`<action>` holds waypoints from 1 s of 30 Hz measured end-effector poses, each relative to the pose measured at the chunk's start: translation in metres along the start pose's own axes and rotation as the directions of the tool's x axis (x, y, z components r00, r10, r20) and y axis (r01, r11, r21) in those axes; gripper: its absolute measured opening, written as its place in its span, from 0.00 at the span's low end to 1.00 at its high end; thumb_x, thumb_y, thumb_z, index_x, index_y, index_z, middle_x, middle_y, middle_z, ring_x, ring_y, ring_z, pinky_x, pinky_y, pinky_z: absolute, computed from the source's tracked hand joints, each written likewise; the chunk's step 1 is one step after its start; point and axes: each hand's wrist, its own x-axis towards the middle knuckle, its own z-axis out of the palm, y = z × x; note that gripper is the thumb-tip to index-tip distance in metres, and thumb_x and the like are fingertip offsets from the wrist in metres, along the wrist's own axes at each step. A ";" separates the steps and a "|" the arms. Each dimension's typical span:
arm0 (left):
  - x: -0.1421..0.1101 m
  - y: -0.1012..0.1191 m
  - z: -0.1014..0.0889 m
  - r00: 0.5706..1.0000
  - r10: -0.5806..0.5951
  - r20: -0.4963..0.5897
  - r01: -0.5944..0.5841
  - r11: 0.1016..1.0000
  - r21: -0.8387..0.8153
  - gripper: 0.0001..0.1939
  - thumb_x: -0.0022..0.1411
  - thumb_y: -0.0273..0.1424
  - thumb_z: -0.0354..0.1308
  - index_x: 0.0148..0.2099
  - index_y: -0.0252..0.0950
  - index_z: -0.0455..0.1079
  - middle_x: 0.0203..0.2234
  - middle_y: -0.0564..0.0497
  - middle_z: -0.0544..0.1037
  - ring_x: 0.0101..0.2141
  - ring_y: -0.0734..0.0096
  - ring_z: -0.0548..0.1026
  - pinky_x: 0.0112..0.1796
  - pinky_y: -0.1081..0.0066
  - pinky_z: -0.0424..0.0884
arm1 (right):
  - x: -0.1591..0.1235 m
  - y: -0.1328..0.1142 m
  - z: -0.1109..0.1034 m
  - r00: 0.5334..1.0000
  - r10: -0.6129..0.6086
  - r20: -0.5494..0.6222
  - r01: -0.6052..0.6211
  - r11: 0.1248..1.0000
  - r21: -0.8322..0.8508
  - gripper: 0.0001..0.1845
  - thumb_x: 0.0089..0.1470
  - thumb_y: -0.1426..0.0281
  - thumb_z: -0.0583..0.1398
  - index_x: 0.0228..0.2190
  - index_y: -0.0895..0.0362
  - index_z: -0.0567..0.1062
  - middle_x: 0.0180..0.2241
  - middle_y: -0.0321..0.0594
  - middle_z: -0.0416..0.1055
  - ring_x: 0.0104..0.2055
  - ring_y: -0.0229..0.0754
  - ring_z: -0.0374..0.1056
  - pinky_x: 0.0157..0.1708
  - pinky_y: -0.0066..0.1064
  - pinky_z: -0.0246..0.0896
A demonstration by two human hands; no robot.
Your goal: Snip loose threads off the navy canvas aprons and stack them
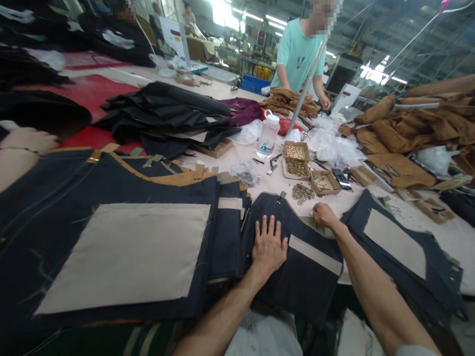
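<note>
My left hand [269, 245] lies flat with fingers spread on a dark navy garment panel [297, 277] that carries a beige strip. My right hand [323, 214] rests curled at the panel's upper right edge, fingers tucked under; what they pinch is hidden. Just beyond it lies a loose pile of small metal rings [302, 193]. To the left is a stack of navy panels with a large beige pocket lining [126, 254]. Another navy panel with a beige patch [399, 244] lies to the right.
Small cardboard boxes of brass hardware [296, 159] and a clear water bottle [268, 134] stand mid-table. Black fabric [166, 116] is piled at the back left, brown garments [411, 131] at the right. A person in a teal shirt [300, 54] works across the table. Another person's arm [18, 153] shows at far left.
</note>
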 end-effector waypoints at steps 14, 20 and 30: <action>0.004 0.000 0.002 1.000 0.007 0.015 -0.007 1.000 0.010 0.32 0.72 0.46 0.47 0.72 0.36 0.62 0.73 0.43 0.57 0.73 0.45 0.49 0.71 0.42 0.40 | -0.061 0.034 0.005 0.999 -0.041 0.026 0.033 0.970 0.241 0.11 0.57 0.64 0.57 0.29 0.58 0.73 0.25 0.38 0.73 0.27 0.41 0.66 0.28 0.28 0.53; 0.005 0.001 0.001 1.000 0.004 0.027 -0.005 1.000 0.016 0.32 0.72 0.46 0.48 0.72 0.37 0.62 0.73 0.44 0.57 0.73 0.45 0.48 0.71 0.43 0.39 | -0.056 0.035 0.008 1.000 0.003 0.030 -0.013 0.941 0.339 0.10 0.52 0.64 0.59 0.27 0.58 0.74 0.22 0.37 0.72 0.25 0.39 0.66 0.26 0.27 0.53; 0.007 0.002 0.000 0.999 -0.005 0.034 0.004 1.000 0.015 0.32 0.72 0.46 0.47 0.72 0.38 0.62 0.74 0.45 0.56 0.73 0.45 0.48 0.71 0.43 0.40 | -0.042 0.055 0.017 0.971 0.186 0.152 -0.240 0.720 0.651 0.12 0.41 0.63 0.66 0.26 0.60 0.76 0.17 0.35 0.69 0.20 0.36 0.63 0.20 0.25 0.54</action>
